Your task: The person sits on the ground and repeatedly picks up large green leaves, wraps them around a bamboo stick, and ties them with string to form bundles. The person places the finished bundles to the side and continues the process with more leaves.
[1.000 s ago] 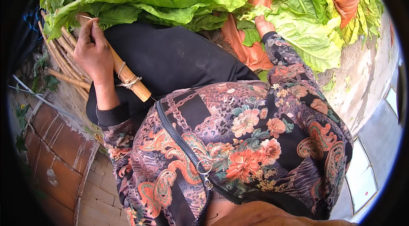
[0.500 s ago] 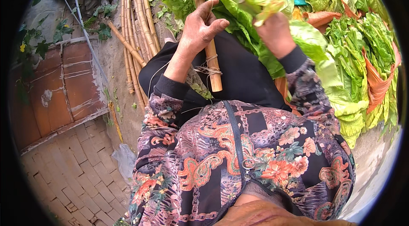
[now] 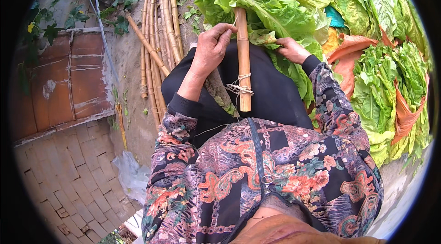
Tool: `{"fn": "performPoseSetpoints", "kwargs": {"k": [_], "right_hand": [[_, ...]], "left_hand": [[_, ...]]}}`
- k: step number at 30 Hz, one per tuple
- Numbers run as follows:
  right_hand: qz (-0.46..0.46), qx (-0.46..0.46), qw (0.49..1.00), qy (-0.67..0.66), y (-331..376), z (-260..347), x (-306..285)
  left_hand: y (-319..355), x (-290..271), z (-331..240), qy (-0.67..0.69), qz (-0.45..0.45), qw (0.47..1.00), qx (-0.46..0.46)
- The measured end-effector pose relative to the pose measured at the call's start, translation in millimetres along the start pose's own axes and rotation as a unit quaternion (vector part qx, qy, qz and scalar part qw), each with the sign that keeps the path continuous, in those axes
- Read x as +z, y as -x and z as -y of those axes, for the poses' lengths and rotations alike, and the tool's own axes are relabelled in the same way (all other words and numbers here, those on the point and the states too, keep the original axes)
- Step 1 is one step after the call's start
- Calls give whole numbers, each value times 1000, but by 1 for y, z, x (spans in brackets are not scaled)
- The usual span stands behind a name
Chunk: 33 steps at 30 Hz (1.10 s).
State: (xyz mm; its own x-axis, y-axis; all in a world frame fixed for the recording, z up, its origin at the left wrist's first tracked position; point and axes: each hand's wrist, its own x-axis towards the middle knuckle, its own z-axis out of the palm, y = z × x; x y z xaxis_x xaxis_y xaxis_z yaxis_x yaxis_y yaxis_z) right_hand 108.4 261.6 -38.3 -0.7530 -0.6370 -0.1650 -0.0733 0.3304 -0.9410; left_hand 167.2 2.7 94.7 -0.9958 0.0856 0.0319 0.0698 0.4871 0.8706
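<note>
A bamboo pole points toward me over my lap, with pale string wound and knotted around its near end. Just left of the pole, my left hand is closed in a pinch on a thin strand of that string. Large green leaves lie over the far part of the pole and hide it. To the right, my right hand is closed on the edge or stalk of a leaf at the near side of this heap. Its fingertips are partly hidden by the leaf.
Several bamboo poles lie on the ground at the left. Beyond them is a rusty brown metal panel above brick paving. A clear plastic bag lies near my left elbow. More leaves are bundled in orange cloth at the right.
My right hand has come down and turned, away from the raised leaf. My left thumb and fingers, spread before, are now pinched together beside the pole. The whole view has shifted slightly.
</note>
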Motion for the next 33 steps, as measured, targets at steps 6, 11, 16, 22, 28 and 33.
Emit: {"fn": "performPoseSetpoints", "kwargs": {"k": [6,11,16,22,28,33], "right_hand": [[-91,-56,993,42,-63,51,35],[12,-68,978,-197,-90,45,50],[-21,-101,995,10,-55,67,10],[-189,-214,956,-62,-65,52,43],[-299,-91,921,233,111,-20,24],[-190,325,794,478,308,-171,23]], "left_hand": [[5,-29,35,-189,102,976,-21],[-63,-64,110,-26,70,986,-149],[-118,-74,-17,-162,200,966,-31],[-24,62,-80,-246,41,965,76],[-1,97,-43,-238,61,963,111],[-13,82,-30,-183,58,981,31]]}}
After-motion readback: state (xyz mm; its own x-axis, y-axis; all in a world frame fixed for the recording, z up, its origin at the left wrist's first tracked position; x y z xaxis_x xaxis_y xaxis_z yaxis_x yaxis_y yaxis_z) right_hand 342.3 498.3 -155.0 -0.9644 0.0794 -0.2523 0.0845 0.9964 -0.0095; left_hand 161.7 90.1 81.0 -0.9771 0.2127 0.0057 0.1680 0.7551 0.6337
